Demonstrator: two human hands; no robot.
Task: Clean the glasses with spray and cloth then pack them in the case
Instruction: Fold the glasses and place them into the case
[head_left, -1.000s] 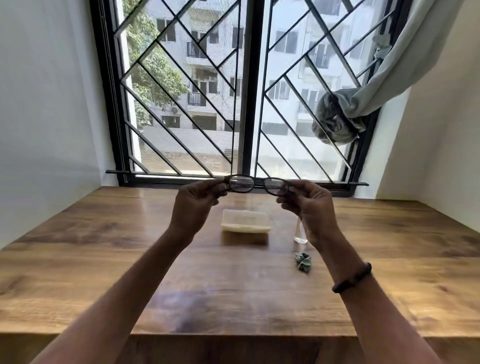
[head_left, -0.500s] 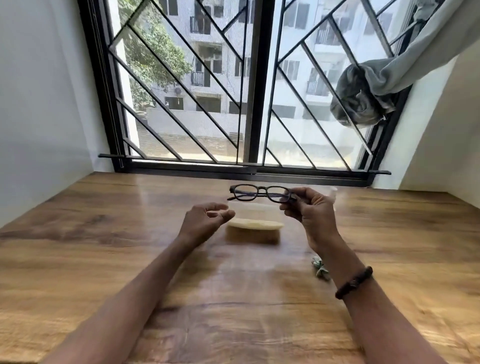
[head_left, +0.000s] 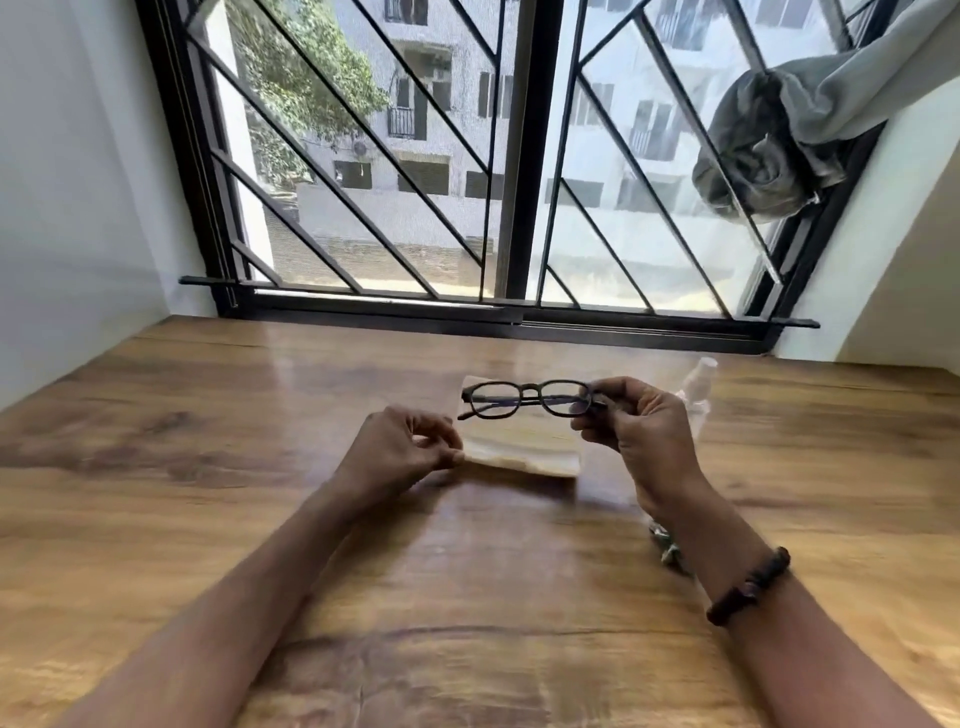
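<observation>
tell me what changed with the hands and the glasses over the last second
The left hand let go of the dark-framed glasses and dropped toward the wooden table, empty. The right hand kept its pinch on the frame's end and lowered the glasses to just over the pale rectangular case. The case, clear spray bottle and crumpled green cloth stayed put.

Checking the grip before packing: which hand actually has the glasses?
The right hand, pinching the glasses at one end above the case. The left hand is loosely curled, holding nothing.
</observation>
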